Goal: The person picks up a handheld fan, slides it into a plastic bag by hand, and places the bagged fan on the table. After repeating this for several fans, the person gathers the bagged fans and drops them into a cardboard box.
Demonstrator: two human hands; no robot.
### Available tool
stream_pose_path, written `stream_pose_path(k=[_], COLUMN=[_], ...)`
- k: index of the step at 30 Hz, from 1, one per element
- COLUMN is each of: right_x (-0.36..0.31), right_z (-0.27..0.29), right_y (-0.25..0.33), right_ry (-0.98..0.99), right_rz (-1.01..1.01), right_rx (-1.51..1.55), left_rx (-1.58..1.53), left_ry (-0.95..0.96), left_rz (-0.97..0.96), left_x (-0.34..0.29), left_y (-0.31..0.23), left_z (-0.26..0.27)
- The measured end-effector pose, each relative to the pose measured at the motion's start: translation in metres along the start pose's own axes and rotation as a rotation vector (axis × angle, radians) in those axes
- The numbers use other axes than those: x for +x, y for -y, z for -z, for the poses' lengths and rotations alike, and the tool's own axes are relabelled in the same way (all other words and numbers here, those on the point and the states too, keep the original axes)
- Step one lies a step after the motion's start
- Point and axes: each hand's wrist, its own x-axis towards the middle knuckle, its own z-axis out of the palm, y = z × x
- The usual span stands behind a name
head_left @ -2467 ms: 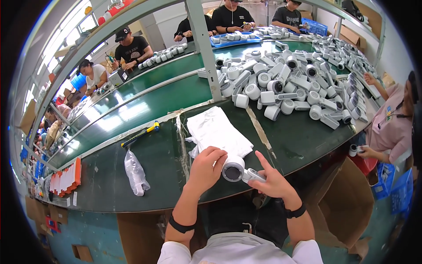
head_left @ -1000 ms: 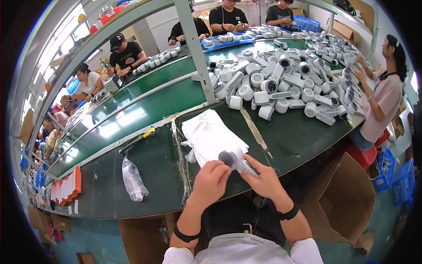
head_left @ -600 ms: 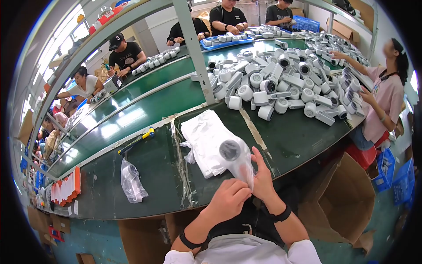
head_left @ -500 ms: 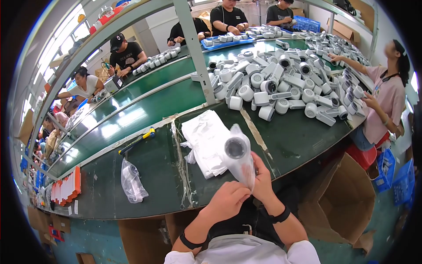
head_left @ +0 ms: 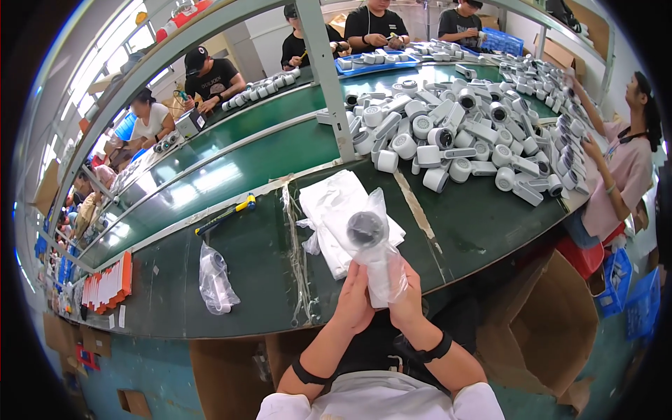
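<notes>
Between my hands is a white device with a round dark-faced head and a straight handle [head_left: 379,280], inside a clear plastic bag. My left hand [head_left: 355,302] presses on the handle's left side, and my right hand [head_left: 407,299] holds its right side through the film. The round head points away from me, above a stack of white plastic bags [head_left: 329,203] on the green table. To the left lies another bagged device [head_left: 215,280], apart from my hands. A yellow-and-black hammer-like tool [head_left: 227,213] rests just beyond it.
A large heap of white and grey devices [head_left: 455,133] covers the table's far right. Orange-and-white flat pieces [head_left: 106,283] stand at the left edge. An open cardboard box [head_left: 539,322] is at lower right. A metal post [head_left: 325,77] rises beyond the bags. Co-workers sit around the line.
My left hand has moved from the bag's near end to the handle's left side. The bagged device has turned more upright and shifted slightly left and nearer. At right, a co-worker's arm has reached farther.
</notes>
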Motion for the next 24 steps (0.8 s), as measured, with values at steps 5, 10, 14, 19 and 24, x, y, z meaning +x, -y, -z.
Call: stream_pose_path(k=[5,10,14,19,24], right_x=[0.007,0.010,0.012,0.013,0.012], right_z=[0.001,-0.006,-0.006,0.001,0.002], right_y=[-0.003,-0.001,0.001,0.000,0.009], right_ry=[0.017,-0.073,-0.088,-0.048,-0.069], right_rz=[-0.035,-0.101,-0.145,-0.167,-0.191], right_rx=[0.069,0.145,0.104,0.059,0.029], left_rx=[-0.071,0.140,0.362,0.628,0.811], left_ry=[0.066,0.026,-0.159,-0.259,-0.271], left_rz=[-0.123,-0.199,-0.428,-0.519,-0.623], left_x=[0.002,0.005,0.010,0.019,0.017], left_y=[0.001,0.003,0.002,-0.006,-0.012], left_z=[0.006,0.009,0.005,0.015,0.023])
